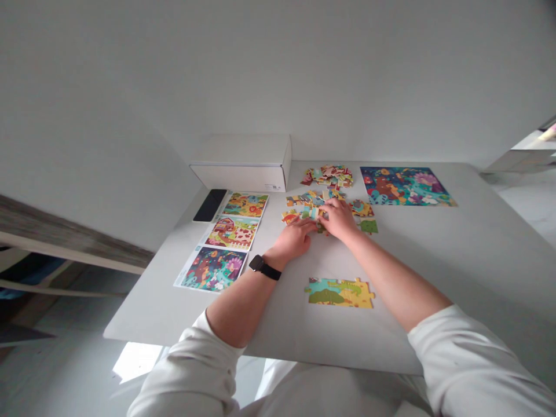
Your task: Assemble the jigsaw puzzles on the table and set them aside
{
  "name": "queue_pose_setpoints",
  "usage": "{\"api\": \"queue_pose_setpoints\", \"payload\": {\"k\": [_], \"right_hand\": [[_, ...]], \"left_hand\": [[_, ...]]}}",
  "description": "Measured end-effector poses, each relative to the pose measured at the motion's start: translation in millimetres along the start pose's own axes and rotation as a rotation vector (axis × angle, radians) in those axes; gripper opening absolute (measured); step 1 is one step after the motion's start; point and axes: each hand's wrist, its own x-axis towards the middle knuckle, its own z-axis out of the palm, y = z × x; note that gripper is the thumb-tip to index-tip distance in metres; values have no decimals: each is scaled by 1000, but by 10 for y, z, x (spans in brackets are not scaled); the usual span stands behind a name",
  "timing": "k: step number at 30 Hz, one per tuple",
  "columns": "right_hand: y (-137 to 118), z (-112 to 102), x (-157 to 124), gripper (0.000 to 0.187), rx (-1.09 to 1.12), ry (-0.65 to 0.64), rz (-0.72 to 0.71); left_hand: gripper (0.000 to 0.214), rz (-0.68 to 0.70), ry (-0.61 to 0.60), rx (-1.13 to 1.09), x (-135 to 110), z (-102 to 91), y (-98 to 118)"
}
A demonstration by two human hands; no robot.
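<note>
**Part joined, much loose**

The left hand [296, 238] and right hand [339, 219] are palm down, fingers part-bent, at the near side of a scattered heap of yellow, blue and orange cardboard puzzle pieces [306, 200]. Fingertips touch the heap; whether either hand grips a piece, I cannot tell.

Nearer the body than both hands lies a joined, roughly rectangular yellow-and-blue puzzle section with a green crocodile [341, 293]. Its exposed tabs suggest an early stage, with most yellow pieces unjoined. Beyond the hands, a red-and-green heap of cardboard pieces [332, 175] is loose too. Beyond and right, a dark-blue rectangular animal picture [406, 185] lies flat; sheet or finished puzzle, I cannot tell.

Left of the hands, a white card with three colourful pictures [229, 233] and, farther off, a white cardboard box [241, 176] limit sideways room. Plain white tabletop [456, 260] spreads widely rightward; its front edge runs just nearer than the joined section.
</note>
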Motion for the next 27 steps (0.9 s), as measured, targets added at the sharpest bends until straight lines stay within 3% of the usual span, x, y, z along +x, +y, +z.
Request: {"api": "queue_pose_setpoints", "payload": {"k": [6, 11, 16, 21, 27], "right_hand": [[-23, -2, 52, 20, 165, 94, -2], [-66, -26, 73, 6, 432, 75, -19], [13, -91, 145, 9, 730, 139, 103], [336, -415, 294, 33, 1062, 204, 231], [645, -969, 186, 37, 1011, 227, 194]], "left_hand": [[55, 52, 56, -48, 4, 17, -17], [52, 107, 89, -36, -2, 39, -34], [49, 88, 108, -28, -6, 33, -13], [43, 68, 116, -11, -4, 32, -14], [42, 115, 100, 7, 2, 51, -59]]}}
